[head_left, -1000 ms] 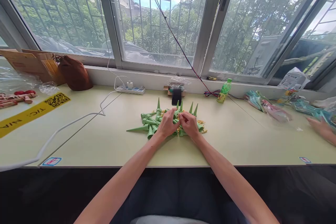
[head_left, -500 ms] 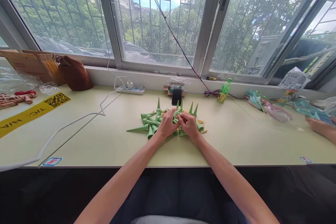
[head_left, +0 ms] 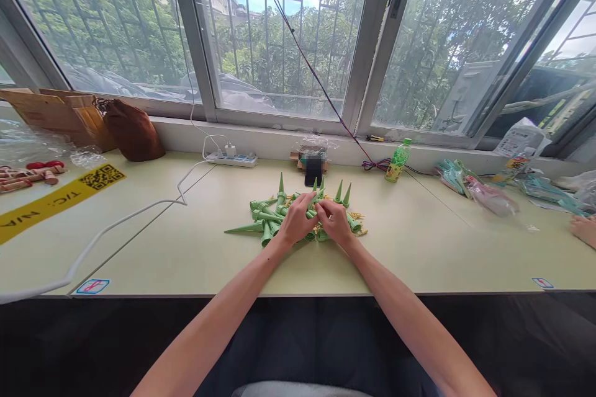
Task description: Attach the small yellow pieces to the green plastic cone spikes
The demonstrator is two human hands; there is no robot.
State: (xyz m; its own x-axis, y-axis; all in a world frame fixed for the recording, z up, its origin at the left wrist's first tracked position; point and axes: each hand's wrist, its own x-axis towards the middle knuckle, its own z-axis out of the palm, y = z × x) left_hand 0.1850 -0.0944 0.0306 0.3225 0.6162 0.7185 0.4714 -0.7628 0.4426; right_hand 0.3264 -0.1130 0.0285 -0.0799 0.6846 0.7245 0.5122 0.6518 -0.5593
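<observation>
Over the pile, my left hand is closed on a green plastic spike, whose tip shows just above the fingers. My right hand meets it with thumb and forefinger pinched together; what lies between those fingertips is hidden. Around both hands lie several hollow, pointed green plastic spikes. One long spike points left on the table, and a few stand tip up behind my hands, such as the upright spike. Small yellow pieces are scattered among them, mostly at the right.
A phone leans against a small box behind the pile. A green bottle and a power strip stand near the window. A white cable crosses the left table. Another person's hand is at the right edge, by bagged items.
My hands and the green pile are almost still. At the far right, the other person's hand has drawn back toward the frame's edge.
</observation>
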